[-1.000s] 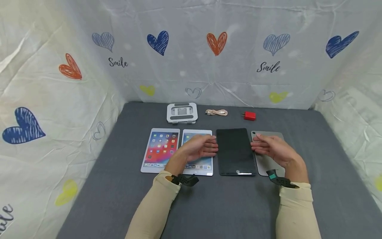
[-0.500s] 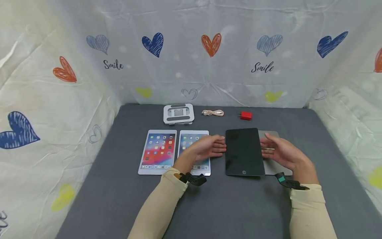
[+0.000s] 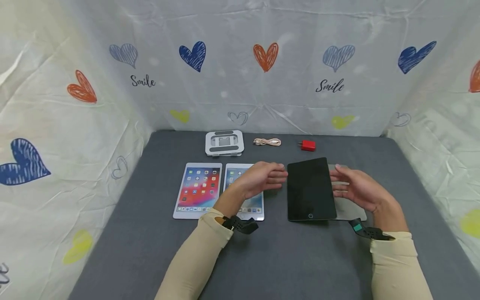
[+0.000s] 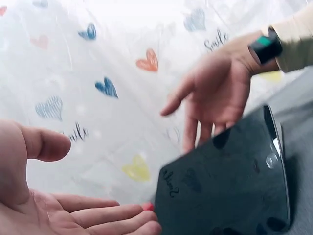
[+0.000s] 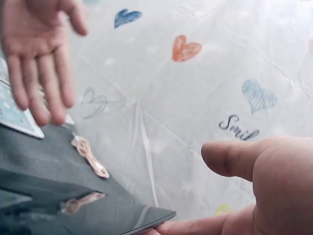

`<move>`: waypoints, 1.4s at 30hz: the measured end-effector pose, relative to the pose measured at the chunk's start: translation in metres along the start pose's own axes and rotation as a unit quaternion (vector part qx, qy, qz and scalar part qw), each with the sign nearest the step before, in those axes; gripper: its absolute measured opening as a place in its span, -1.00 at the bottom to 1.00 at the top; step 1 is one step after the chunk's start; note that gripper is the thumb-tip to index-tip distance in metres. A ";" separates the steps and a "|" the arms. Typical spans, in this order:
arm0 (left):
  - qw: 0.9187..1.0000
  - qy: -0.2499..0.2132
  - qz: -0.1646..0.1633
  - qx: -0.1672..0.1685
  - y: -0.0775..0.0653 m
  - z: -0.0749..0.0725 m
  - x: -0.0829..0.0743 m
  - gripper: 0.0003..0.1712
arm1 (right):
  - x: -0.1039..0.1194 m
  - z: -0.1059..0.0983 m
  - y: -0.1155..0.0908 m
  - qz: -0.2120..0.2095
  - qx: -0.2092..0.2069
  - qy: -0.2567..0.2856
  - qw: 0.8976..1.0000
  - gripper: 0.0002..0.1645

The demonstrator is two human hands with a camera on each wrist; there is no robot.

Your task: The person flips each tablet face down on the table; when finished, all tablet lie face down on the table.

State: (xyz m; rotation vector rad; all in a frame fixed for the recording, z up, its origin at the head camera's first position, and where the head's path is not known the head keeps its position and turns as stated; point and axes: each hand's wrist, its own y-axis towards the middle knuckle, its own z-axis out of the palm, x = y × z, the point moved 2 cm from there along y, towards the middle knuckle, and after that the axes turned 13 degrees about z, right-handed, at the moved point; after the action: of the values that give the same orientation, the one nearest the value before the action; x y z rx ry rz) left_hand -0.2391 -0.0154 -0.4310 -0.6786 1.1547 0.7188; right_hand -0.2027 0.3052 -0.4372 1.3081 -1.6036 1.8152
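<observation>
A black tablet leans with its right side raised, lapping over the grey back of another tablet. At its left edge, the straight fingertips of my left hand touch or nearly touch it. My right hand has its extended fingers at the raised right edge, thumb apart. In the left wrist view the black tablet stands tilted, dark screen up, between both hands. Seen from the right wrist, fingers of the right hand reach below the tablet's edge. A white tablet with a lit screen lies partly behind my left hand.
Farther left lies another white tablet with a lit screen. Along the back of the grey table sit a folding stand, a coiled cable and a red charger plug. A heart-printed sheet encloses the table.
The black tablet has shifted right and its right side has lifted, now covering part of the grey tablet. Both hands moved right with it. The head view shifted slightly.
</observation>
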 end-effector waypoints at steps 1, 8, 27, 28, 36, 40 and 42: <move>1.000 0.000 0.005 0.004 0.000 0.002 -0.005 -0.36 | 0.002 0.000 -0.001 -0.002 -0.001 -0.003 1.000 0.03; 0.999 -0.019 0.031 0.025 0.004 0.017 -0.032 -0.41 | 0.013 0.005 -0.004 0.000 -0.017 -0.024 1.000 0.17; 0.997 -0.071 -0.008 0.039 0.024 0.043 -0.038 -0.35 | 0.053 0.044 -0.010 -0.032 -0.012 -0.020 0.999 0.20; 0.997 -0.072 -0.009 0.036 0.024 0.042 -0.039 -0.35 | 0.055 0.046 -0.010 -0.034 -0.011 -0.019 0.999 0.19; 0.997 -0.070 -0.006 0.033 0.017 0.032 -0.046 -0.34 | 0.067 0.061 -0.006 -0.051 -0.006 -0.005 0.999 0.14; 0.997 -0.063 0.000 0.034 0.011 0.026 -0.049 -0.36 | 0.071 0.067 -0.003 -0.054 -0.008 -0.004 0.999 0.13; 0.998 -0.058 0.002 0.035 0.008 0.022 -0.052 -0.36 | 0.072 0.070 -0.001 -0.057 -0.006 -0.005 0.998 0.13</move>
State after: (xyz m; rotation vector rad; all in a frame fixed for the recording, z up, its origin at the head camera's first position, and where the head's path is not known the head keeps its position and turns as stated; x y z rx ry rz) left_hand -0.2449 -0.0009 -0.3763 -0.5696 1.0699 0.7094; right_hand -0.2109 0.2211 -0.3833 1.3756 -1.5094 1.7319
